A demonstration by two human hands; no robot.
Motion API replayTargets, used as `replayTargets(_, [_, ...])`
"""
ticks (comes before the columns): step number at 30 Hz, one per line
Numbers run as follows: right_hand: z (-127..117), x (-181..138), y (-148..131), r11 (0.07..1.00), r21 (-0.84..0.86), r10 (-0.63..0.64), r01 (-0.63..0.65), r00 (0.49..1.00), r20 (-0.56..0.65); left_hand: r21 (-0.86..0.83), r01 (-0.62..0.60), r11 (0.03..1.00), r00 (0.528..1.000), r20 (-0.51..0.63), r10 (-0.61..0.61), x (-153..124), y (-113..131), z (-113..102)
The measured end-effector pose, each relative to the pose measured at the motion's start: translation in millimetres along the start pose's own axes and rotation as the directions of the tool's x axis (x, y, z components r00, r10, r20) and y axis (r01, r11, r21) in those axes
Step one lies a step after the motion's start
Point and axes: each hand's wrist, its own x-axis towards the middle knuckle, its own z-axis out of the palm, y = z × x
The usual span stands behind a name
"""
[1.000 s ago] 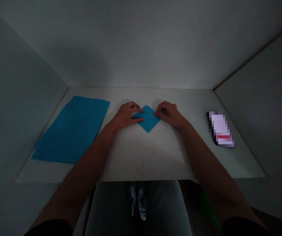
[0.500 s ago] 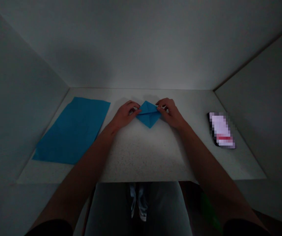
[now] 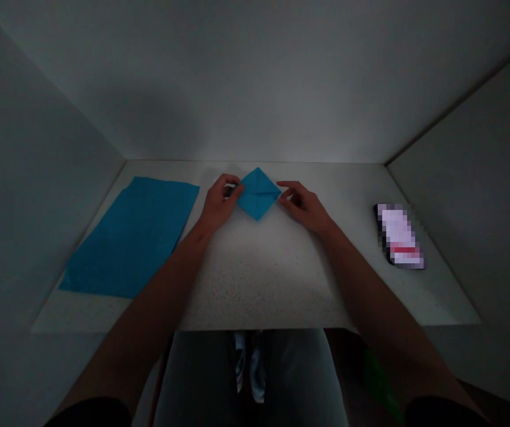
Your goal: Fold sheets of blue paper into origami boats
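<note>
A small folded blue paper (image 3: pixel 257 200), diamond-shaped with a crease running across its middle, is at the centre back of the table. My left hand (image 3: pixel 222 198) pinches its left corner between thumb and fingers. By the right corner, my right hand (image 3: pixel 303 203) has its thumb and index finger apart, with a small gap to the paper's tip. The other fingers of that hand are curled.
Larger blue paper (image 3: pixel 133 237) lies flat on the left of the white table (image 3: pixel 255 279), partly under my left forearm. A phone (image 3: pixel 399 236) with a blurred lit screen rests at the right. Walls (image 3: pixel 255 89) enclose the table's back and sides.
The folded paper has shifted slightly left and away from me, and its middle fold looks flatter. My right hand has let go of the right corner; my left hand moved left with the paper.
</note>
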Motion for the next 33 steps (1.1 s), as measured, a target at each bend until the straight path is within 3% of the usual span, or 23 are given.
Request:
replayTargets(3, [1,0,-2,1.0,0.017,-0.024,0.025,0.999,-0.036,-0.013,-0.04,0.999,0.998,-0.046,0.04,2,-2,1])
replayTargets(10, [2,1,-2,0.998,-0.054,-0.051,0.045,0.993,-0.103,-0.083,-0.039,0.996,0.998,0.036,0.042,3,-4,4])
replayTargets(16, [3,0,0,0.998,0.047,-0.043,0.043,0.999,-0.006,-0.168,0.024,0.986,0.998,0.058,-0.014,2,1,3])
replayTargets(25, [2,-2,-1,0.986,0.168,0.016,-0.02,0.999,0.028,-0.278,0.148,0.949,0.986,0.11,-0.122,1,13,3])
replayTargets(33, [0,1,-2,0.999,0.048,-0.011,0.017,0.992,-0.128,-0.433,0.231,0.872,0.966,0.211,-0.151,2,7,6])
